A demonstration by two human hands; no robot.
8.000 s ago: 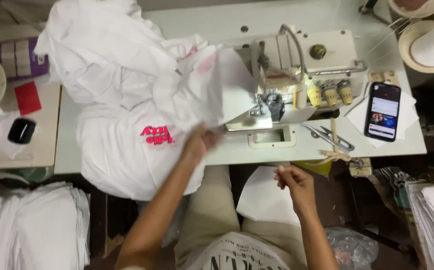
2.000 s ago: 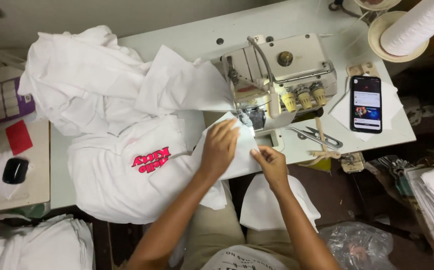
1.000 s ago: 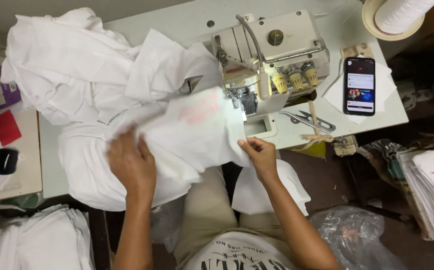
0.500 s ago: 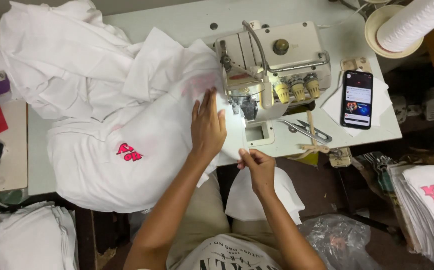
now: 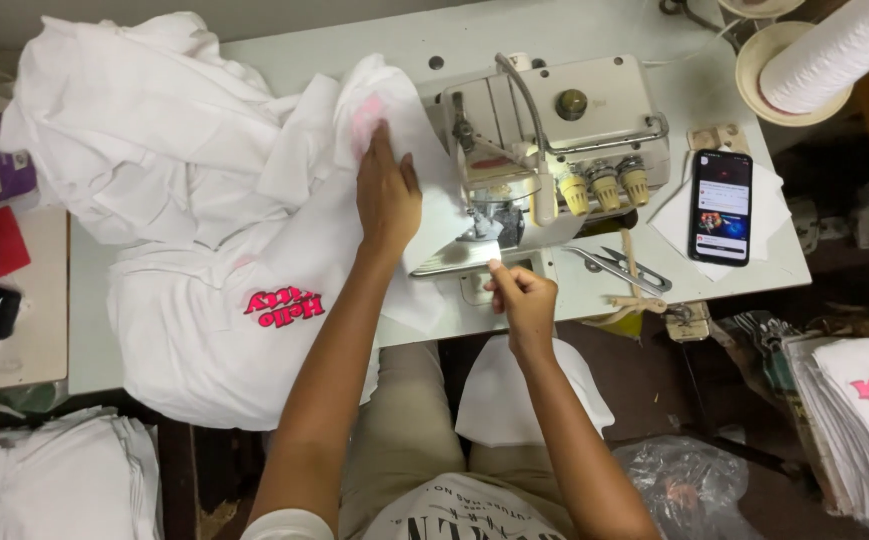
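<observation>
White fabric (image 5: 244, 260) lies across the table (image 5: 654, 270), its long axis running from the lap up toward the sewing machine (image 5: 554, 130), leading edge under the presser foot. The left hand (image 5: 386, 190) lies flat on it, fingers together, tips pointing away from the body. The right hand (image 5: 522, 298) pinches the cloth edge just below the foot. Right of those fingers lie scissors (image 5: 619, 268), then a phone (image 5: 721, 207).

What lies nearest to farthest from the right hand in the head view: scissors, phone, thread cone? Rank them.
From the right hand:
1. Scissors, just to its right on the table.
2. Phone, farther right, lying on white paper.
3. Thread cone, at the far upper right corner.
</observation>
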